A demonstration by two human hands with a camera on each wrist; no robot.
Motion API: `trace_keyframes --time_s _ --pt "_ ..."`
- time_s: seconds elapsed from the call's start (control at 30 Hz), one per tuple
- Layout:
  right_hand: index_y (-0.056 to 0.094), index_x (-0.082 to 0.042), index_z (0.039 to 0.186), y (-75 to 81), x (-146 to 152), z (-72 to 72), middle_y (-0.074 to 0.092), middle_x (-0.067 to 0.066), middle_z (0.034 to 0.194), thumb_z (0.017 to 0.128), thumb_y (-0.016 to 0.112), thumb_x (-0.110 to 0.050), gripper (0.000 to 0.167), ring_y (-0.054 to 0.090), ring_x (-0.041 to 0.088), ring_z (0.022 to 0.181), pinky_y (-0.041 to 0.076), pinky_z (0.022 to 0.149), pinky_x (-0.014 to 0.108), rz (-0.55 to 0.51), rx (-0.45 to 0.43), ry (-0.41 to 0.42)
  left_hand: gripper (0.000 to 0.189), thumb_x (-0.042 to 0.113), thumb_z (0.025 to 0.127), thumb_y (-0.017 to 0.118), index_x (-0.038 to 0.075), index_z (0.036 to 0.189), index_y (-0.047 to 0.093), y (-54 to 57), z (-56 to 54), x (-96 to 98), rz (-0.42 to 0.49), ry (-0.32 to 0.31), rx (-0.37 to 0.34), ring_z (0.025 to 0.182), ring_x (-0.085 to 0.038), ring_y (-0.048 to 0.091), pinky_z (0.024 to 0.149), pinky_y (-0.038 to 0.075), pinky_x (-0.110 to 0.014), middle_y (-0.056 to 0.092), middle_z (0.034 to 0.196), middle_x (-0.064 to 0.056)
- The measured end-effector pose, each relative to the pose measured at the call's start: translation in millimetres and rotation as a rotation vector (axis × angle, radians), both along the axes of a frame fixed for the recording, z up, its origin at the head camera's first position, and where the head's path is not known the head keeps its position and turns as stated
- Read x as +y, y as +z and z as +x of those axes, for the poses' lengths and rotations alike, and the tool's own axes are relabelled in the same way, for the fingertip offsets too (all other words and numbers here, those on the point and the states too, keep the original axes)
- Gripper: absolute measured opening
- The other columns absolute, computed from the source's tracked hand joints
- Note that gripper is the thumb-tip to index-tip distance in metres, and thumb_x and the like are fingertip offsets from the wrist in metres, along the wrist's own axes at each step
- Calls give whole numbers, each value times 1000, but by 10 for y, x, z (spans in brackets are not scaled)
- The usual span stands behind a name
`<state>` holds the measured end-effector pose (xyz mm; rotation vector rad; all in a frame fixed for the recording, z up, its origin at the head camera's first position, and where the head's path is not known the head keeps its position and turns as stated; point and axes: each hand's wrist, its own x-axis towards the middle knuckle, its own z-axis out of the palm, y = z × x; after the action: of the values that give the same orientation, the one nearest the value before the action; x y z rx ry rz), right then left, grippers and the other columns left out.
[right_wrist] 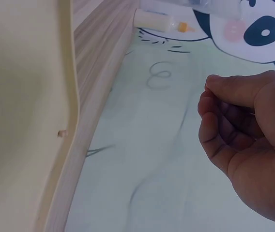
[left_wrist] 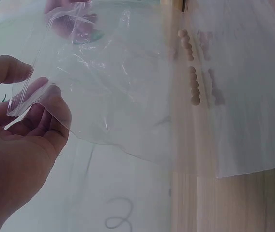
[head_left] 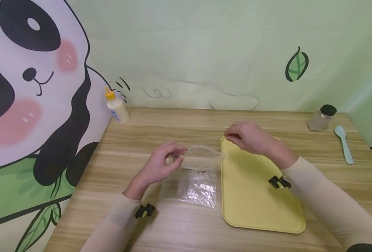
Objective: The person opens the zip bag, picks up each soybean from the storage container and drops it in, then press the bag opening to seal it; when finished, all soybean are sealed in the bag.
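Observation:
Between thumb and fingers, my left hand (head_left: 161, 161) grips the mouth of a clear zip bag (head_left: 192, 190), whose opening gapes. Through its plastic, the left wrist view shows several round tan beads (left_wrist: 191, 67) lined up in a row. My right hand (head_left: 250, 136) is over the far left corner of a yellow tray (head_left: 255, 196), apart from the bag. In the right wrist view, its thumb and curled fingers meet at the tips; nothing shows between them. One small brownish bead-like piece (right_wrist: 62, 133) lies by the tray's rim.
A glue bottle with a yellow cap (head_left: 118, 108) stands at the back left of the wooden table (head_left: 161, 238). At the back right are a black-lidded jar (head_left: 321, 119) and a pale blue spoon (head_left: 344, 145). A panda-printed wall covering (head_left: 186, 52) closes the back.

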<state>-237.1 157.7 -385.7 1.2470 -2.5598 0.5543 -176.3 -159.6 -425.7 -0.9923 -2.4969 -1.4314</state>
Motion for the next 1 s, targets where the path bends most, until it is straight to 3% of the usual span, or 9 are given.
trace_keyframes --time_s 0.43,1.0 --pt "72 -7 89 96 -144 200 68 2 81 85 72 -5 5 61 8 68 55 59 25 -77 60 107 28 -1 85 65 -2 113 65 -34 8 -10 1 3 16 88 -17 63 81 58 -26 66 104 -15" --pt "73 -6 90 186 -346 320 69 1 84 84 73 -6 7 62 8 71 55 60 23 -101 94 190 29 -1 84 64 -5 113 64 -29 -20 -15 11 -10 12 87 -18 63 81 58 -25 65 102 -18"
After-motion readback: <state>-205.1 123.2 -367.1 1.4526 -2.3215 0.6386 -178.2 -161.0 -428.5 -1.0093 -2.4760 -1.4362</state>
